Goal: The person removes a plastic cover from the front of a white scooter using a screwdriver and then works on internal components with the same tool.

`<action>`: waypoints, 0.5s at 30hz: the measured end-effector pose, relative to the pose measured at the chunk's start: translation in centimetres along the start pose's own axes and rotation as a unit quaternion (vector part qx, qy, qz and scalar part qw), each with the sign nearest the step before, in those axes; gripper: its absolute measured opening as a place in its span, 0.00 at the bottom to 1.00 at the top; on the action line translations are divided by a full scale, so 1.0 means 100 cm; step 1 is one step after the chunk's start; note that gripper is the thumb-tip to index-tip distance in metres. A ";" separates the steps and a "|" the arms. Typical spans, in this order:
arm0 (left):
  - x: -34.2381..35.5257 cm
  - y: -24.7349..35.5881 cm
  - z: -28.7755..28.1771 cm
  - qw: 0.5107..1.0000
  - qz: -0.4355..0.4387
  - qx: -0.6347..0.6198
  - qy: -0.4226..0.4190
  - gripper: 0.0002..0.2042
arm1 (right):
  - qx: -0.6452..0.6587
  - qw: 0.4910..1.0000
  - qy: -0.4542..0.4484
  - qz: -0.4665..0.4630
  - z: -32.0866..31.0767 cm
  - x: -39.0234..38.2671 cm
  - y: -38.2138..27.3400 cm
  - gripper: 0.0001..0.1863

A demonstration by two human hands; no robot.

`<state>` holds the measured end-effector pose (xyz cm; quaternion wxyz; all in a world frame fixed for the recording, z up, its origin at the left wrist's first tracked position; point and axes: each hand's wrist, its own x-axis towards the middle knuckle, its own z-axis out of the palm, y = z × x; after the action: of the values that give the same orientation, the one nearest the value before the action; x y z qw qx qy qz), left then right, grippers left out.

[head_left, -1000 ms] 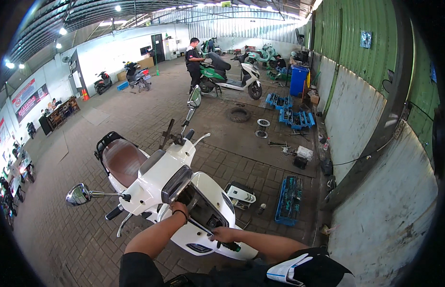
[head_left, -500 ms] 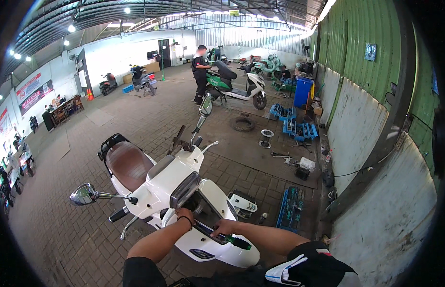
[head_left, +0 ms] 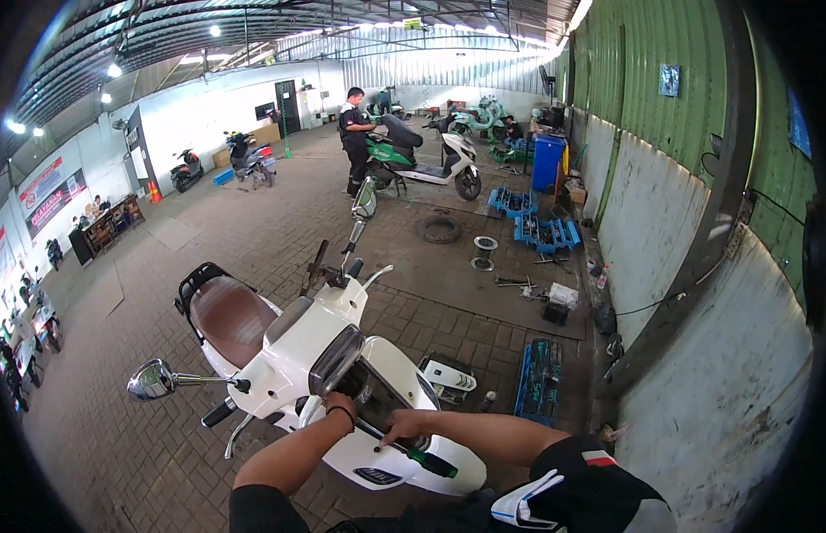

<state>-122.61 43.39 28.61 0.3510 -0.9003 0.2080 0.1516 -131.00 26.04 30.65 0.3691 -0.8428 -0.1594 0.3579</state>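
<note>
A white scooter (head_left: pixel 293 355) stands before me with its front facing my way. Below its headlight (head_left: pixel 337 359) the front body has a dark opening (head_left: pixel 370 391). At the opening's left edge is my left hand (head_left: pixel 337 404), fingers curled inward and mostly hidden; what they hold, if anything, does not show. My right hand (head_left: pixel 404 428) is closed at the opening's lower right, thumb against the shaft of a screwdriver. The screwdriver's green and black handle (head_left: pixel 433 463) sticks out below that hand, and its shaft slants up toward my left hand.
A white body panel (head_left: pixel 450 377) and a blue tool tray (head_left: pixel 539 382) lie on the floor at right. Beyond are a tyre (head_left: pixel 439 229), a metal wheel rim (head_left: pixel 485 253) and open blue toolboxes (head_left: pixel 546 233). A person (head_left: pixel 353 142) stands by a green-white scooter (head_left: pixel 422 164). A wall (head_left: pixel 697 355) runs along the right.
The whole view has shifted slightly. My right hand and the screwdriver handle sit a little further left and lower. Both hands stay at the opening.
</note>
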 end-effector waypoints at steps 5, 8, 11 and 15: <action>-0.019 -0.002 -0.028 0.999 0.014 0.021 -0.019 0.10 | -0.080 0.996 -0.025 -0.028 -0.001 0.010 0.014 0.21; 0.008 -0.002 0.009 0.999 0.013 -0.006 -0.038 0.16 | 0.149 0.987 -0.045 0.039 0.001 0.000 0.005 0.18; 0.021 0.010 -0.002 0.998 0.038 -0.005 -0.043 0.20 | -0.318 0.866 -0.039 -0.384 -0.012 0.034 0.070 0.15; 0.006 -0.001 -0.001 0.998 0.020 -0.027 -0.062 0.21 | -0.147 0.979 -0.017 -0.137 -0.008 0.019 0.028 0.16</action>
<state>-122.06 43.22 28.53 0.3361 -0.8939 0.1993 0.2196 -129.11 24.79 28.07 0.2844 -0.8517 -0.3305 0.2906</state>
